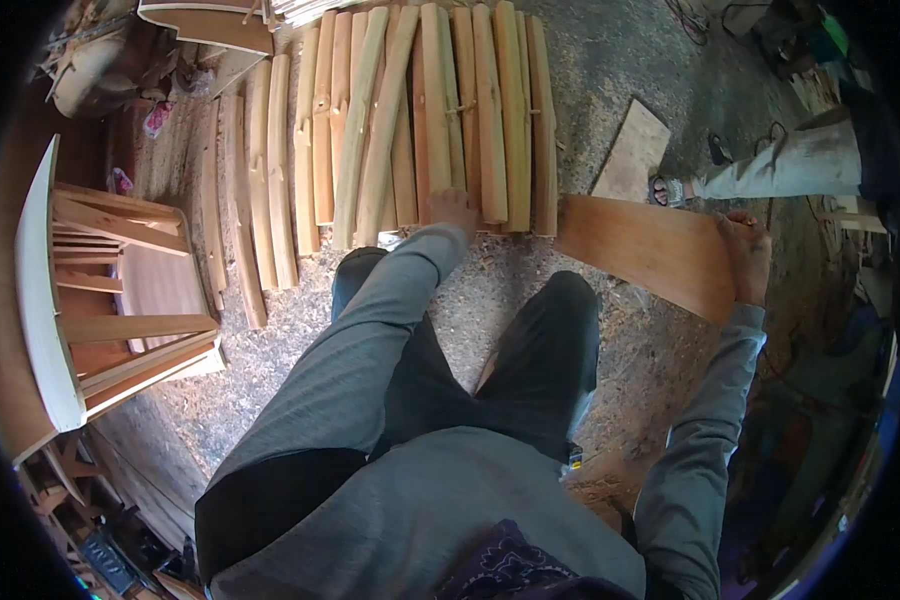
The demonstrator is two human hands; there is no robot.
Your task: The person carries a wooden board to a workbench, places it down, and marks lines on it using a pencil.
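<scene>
Many curved pale wooden slats [400,110] lie side by side on the sawdust floor in front of me. My left hand [454,211] reaches down onto the near ends of the middle slats and touches them; whether it grips one I cannot tell. My right hand [745,255] holds the far edge of a wide, reddish-brown curved board [645,250], which stretches from the slats' right end toward that hand. My knees in dark trousers show below.
A half-built wooden chair frame [100,290] lies at the left. A flat board [632,150] rests on the floor at the upper right. Another person's leg and sandalled foot [770,170] stand at the right. Cables and clutter fill the top right corner.
</scene>
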